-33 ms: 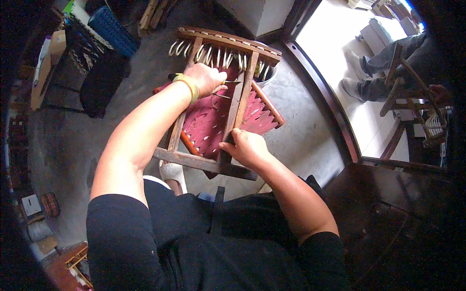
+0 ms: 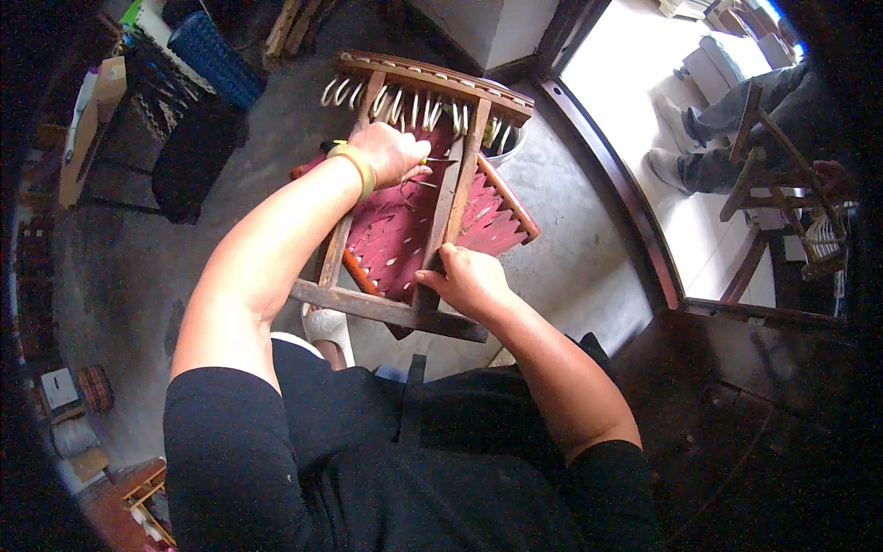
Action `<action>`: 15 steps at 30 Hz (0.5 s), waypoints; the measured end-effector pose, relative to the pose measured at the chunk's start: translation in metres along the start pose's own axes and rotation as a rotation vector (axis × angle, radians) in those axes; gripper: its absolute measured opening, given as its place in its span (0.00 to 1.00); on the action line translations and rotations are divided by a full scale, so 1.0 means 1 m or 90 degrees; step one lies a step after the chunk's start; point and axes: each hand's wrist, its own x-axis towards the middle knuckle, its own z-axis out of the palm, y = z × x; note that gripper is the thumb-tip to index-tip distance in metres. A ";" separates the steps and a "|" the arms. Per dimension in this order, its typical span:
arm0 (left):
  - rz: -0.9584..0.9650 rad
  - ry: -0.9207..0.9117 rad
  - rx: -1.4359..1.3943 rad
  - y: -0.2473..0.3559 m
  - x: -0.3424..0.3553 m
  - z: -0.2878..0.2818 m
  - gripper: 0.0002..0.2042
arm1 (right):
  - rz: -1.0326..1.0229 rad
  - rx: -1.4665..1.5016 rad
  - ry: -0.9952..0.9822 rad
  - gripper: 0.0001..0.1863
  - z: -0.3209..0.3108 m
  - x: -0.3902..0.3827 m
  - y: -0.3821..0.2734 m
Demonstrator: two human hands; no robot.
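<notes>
A wooden folding-stool frame (image 2: 478, 143) is tilted up in front of me, its top rail threaded with a row of white cord loops (image 2: 432, 112). Closed into a fist, my left hand (image 2: 391, 152) holds a slim pointed metal tool (image 2: 443, 161) with a bit of yellow at its grip; its exact kind is unclear. The thin tip points right, towards an inner bar. My right hand (image 2: 467, 283) is wrapped round the lower part of that bar, thumb on its near side. Behind the frame lies a dark red slatted seat (image 2: 395, 235) with orange-brown edge rails.
A pale bucket (image 2: 517, 145) stands partly hidden behind the frame. My white shoe (image 2: 328, 329) is below it. Right of a dark door frame (image 2: 612, 198), a person's legs (image 2: 736, 110) and another wooden frame (image 2: 750, 175) show. A blue roll (image 2: 213, 57) and a cardboard piece (image 2: 83, 152) stand far left.
</notes>
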 end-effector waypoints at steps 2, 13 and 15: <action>0.012 0.039 0.000 -0.002 -0.004 0.006 0.16 | -0.004 0.000 0.006 0.25 0.000 0.000 -0.001; 0.092 0.060 0.028 0.007 -0.024 0.008 0.15 | -0.006 0.013 0.006 0.25 0.000 0.001 0.002; 0.098 0.082 0.028 0.009 -0.030 0.011 0.15 | -0.007 0.020 0.001 0.25 0.000 0.001 0.000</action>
